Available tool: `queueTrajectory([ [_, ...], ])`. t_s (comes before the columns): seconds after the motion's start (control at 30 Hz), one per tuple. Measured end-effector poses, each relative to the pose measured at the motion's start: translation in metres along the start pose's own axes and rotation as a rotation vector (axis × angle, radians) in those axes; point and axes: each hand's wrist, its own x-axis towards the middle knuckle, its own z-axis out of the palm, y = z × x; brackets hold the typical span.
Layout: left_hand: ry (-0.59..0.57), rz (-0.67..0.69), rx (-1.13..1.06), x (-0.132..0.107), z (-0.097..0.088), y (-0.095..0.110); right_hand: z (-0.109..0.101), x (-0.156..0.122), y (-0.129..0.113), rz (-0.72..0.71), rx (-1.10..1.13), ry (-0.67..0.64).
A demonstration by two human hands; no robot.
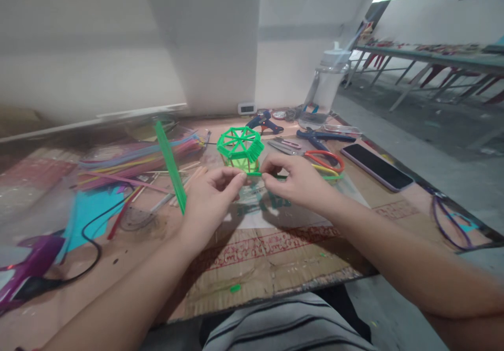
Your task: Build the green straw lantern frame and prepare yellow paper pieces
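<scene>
My left hand (220, 191) pinches the left end of a thin green pipe cleaner (254, 174) between thumb and fingers. The fingertips of my right hand (287, 178) grip the same pipe cleaner a short way to the right. Just behind the hands stands a small green model (240, 144) with a spoked, many-sided top and thin brown posts. Beside my left wrist, a bundle of long green pipe cleaners (171, 167) sticks up at a slant. Scissors (325, 159) with a red-orange handle lie beyond my right hand.
Coloured pipe cleaners (137, 159) and blue paper (92, 214) lie left. A purple glue gun (31, 272) with a cord is at front left; a blue glue gun (264, 123) sits behind. At right are pliers (321, 137), a phone (376, 166) and a water bottle (323, 91).
</scene>
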Motion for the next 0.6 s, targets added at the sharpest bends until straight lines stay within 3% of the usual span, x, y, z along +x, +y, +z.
queueTrajectory([
  [0.4, 0.001, 0.033, 0.012, 0.0018, -0.0023, -0.0026, 0.0019, 0.0019, 0.0009, 0.021, 0.1, -0.003],
  [0.6, -0.014, 0.026, 0.026, 0.0066, -0.0031, -0.0041, 0.0033, 0.0011, 0.0019, -0.001, 0.009, 0.053],
])
